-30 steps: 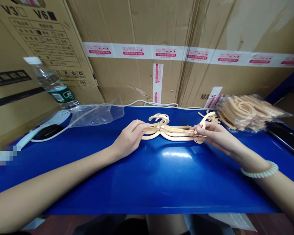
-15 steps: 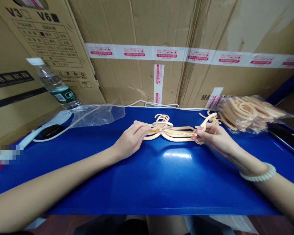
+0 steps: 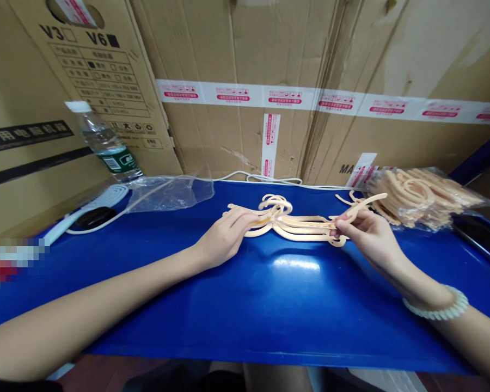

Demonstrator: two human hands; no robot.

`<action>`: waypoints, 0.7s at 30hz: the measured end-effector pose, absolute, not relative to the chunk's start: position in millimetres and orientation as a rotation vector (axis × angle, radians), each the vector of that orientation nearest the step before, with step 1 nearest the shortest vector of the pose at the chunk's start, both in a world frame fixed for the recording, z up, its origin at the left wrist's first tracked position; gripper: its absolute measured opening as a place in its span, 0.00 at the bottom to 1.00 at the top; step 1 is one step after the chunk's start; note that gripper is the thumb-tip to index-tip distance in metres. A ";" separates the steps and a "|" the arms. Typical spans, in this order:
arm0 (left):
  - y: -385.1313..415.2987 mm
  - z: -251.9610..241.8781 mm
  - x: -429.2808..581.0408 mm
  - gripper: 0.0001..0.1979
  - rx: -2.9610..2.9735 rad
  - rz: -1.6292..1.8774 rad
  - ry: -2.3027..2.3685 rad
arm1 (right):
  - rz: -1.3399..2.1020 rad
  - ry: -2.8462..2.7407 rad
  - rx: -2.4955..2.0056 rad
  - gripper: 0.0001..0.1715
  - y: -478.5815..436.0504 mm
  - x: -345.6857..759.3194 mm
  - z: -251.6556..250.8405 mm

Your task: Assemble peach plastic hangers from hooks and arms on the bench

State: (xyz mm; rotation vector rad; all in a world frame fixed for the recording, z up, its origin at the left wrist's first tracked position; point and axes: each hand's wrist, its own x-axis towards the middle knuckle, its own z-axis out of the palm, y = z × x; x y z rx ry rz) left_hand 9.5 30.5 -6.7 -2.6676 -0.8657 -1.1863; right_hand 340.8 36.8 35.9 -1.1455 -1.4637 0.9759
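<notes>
Several peach-coloured plastic clothes hangers point(image 3: 300, 234) lie stacked on the blue tabletop, their curved hooks point(image 3: 278, 204) bunched at the far side. My left hand point(image 3: 228, 234) is closed around the left arm of the uppermost hanger, close to its centre. At its right end, my right hand point(image 3: 369, 231) pinches the tip of that hanger's arm together with a loose curved strip point(image 3: 365, 202) of the same colour, which points up and to the right. The fingers hide where the two pieces meet. A bracelet circles my right wrist.
Behind my right hand are loose peach pieces point(image 3: 343, 199) and a clear bag of similar parts point(image 3: 420, 196). A dark phone-like object point(image 3: 484, 239) lies at right. A water bottle point(image 3: 110, 144), plastic film point(image 3: 171, 193), white cable and cardboard boxes point(image 3: 228, 130) line the back and left.
The curved strip in my right hand has swung down from steeply upright to lean further right. The hanger's hook has tipped upward slightly. My left hand keeps its hold. The whole view has shifted a little.
</notes>
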 end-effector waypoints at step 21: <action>35.6 19.0 -10.5 0.10 -2.723 -1.045 -0.929 | 1.010 -1.340 -1.076 0.19 57.5 390.3 74.7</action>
